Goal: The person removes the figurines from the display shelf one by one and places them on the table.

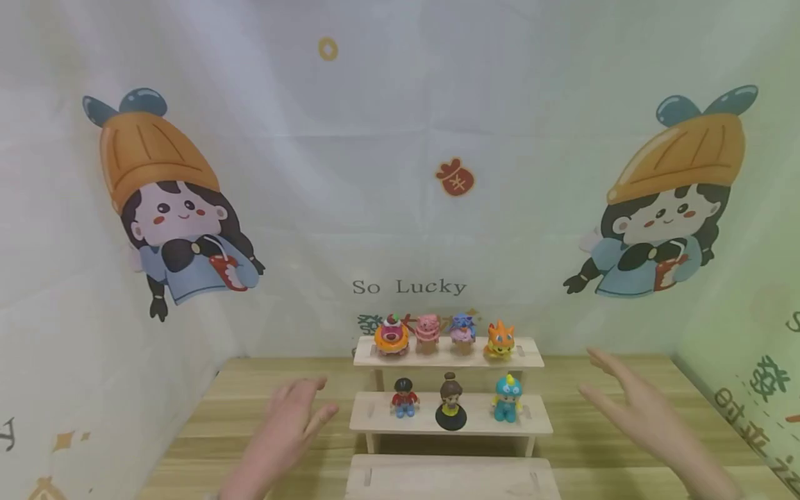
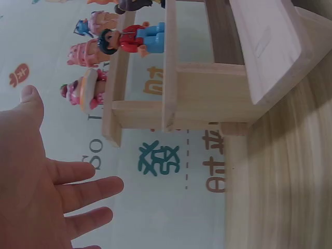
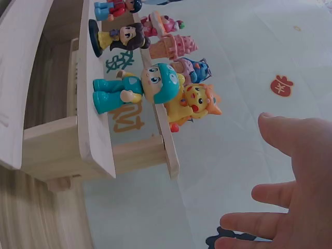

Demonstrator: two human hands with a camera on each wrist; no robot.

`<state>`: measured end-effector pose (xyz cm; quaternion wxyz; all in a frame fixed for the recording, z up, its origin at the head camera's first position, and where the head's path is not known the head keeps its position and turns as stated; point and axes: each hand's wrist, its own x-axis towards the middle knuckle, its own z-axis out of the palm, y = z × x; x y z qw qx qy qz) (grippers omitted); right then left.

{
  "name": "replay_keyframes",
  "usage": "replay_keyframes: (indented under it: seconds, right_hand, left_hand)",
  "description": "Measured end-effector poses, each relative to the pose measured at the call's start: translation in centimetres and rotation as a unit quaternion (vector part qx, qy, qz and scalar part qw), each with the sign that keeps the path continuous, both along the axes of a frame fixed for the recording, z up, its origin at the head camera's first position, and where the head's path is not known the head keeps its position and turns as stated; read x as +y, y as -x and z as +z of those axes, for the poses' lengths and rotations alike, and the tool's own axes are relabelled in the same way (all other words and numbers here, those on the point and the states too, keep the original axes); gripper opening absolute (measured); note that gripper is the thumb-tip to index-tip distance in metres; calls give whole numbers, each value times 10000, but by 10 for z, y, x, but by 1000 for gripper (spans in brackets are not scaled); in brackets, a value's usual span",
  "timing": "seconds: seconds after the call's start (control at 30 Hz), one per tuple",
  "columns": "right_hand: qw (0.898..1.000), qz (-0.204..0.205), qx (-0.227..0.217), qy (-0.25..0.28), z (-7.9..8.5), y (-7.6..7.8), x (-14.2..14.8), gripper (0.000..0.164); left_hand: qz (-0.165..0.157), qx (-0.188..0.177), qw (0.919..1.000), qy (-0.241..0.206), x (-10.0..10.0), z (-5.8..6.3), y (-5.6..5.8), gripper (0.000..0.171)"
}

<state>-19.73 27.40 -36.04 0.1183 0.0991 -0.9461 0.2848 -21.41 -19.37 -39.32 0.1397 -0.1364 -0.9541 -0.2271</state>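
Observation:
A wooden tiered stand [image 1: 375, 422] holds small toy figures in the head view. On its top step are an orange-ringed figure [image 1: 392, 338], a pink ice-cream figure [image 1: 428, 333], a blue and pink figure [image 1: 463, 333] and an orange and yellow figure [image 1: 501, 340]. The middle step bears a red-jacketed figure [image 1: 405, 398], a brown-haired figure on a black base [image 1: 451, 403] and a teal figure [image 1: 507, 399]. My left hand [image 1: 290, 422] hovers left of the stand, fingers extended, holding nothing. To the right, my right hand [image 1: 640, 406] is likewise held out, touching nothing.
The stand's lowest step [image 1: 450, 478] shows its bare wood at the front. Beneath it lies a wood-grain tabletop [image 1: 206, 437]. A pale printed cloth [image 1: 400, 229] hangs behind and along both sides, with cartoon characters and lettering.

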Motion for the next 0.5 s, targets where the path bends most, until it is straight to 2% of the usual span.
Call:
replay_keyframes:
  seconds: [0.23, 0.37, 0.5]
  right_hand:
    - [9973, 25, -309, 659, 8, 11, -16, 65]
    - [9966, 62, -186, 798, 10, 19, -26, 61]
    - [9962, 67, -169, 857, 13, 26, -35, 61]
  left_hand:
    - [165, -73, 9992, -364, 5, -11, 7, 50]
    - [224, -115, 9982, -546, 7, -19, 11, 45]
    - [236, -310, 9968, -702, 10, -27, 16, 40]
